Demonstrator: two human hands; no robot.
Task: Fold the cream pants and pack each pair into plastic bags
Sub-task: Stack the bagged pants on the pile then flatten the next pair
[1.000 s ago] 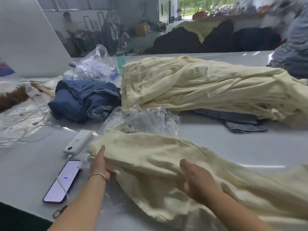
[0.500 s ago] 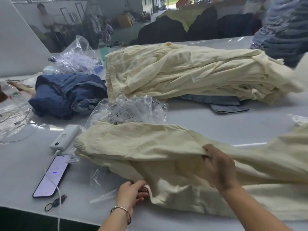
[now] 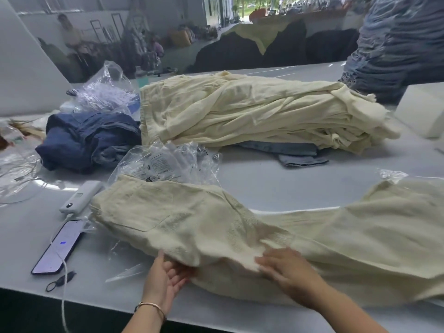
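A pair of cream pants [image 3: 216, 219] lies spread across the near part of the white table, waistband to the left, legs running off to the right. My left hand [image 3: 165, 277] is palm-up at the pants' near edge, its fingers slipped under the fabric. My right hand [image 3: 286, 267] rests flat on top of the cloth at the crotch fold. A pile of several cream pants [image 3: 252, 111] sits behind. A stack of clear plastic bags [image 3: 165, 162] lies between the pile and the spread pair.
A phone [image 3: 58, 246] with a cable and a white power bank [image 3: 80, 195] lie at the near left. Dark blue jeans [image 3: 89, 140] are bunched at the left, more crumpled plastic [image 3: 108, 92] behind them. A white box [image 3: 422, 111] stands at the right.
My left hand has let go of the pants' lower corner and slid open under the near edge. My right hand has moved from the upper fold down onto the crotch area.
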